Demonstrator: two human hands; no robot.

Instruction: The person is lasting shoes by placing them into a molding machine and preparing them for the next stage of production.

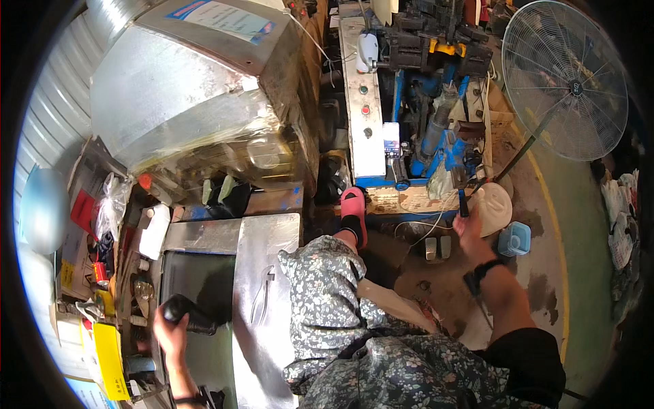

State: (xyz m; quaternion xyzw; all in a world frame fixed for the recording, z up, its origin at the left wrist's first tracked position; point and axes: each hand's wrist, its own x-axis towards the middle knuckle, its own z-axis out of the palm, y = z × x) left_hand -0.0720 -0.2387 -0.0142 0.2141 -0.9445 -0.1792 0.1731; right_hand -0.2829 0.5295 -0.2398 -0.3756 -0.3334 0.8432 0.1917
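My left hand [170,335] is closed around a black rounded object [197,315] with a knob-like end, over the dark recess of the metal bench; its kind I cannot make out. At the front of a blue machine, my right hand [467,228] grips a short black handle [464,203]. What the handle belongs to is unclear. The blue machine [428,136], with dark clamps on top, stands ahead of me. A white panel [368,133] with several buttons runs along its left side, and a phone [391,140] rests by the panel.
A large metal housing [184,95] rises at the far left. The metal bench [266,232] is beside my left leg. At the right are a tall fan [572,87], a round pale lid-like object [494,211] and a blue plastic container [516,238]. My pink slipper [353,204] is near the machine's base.
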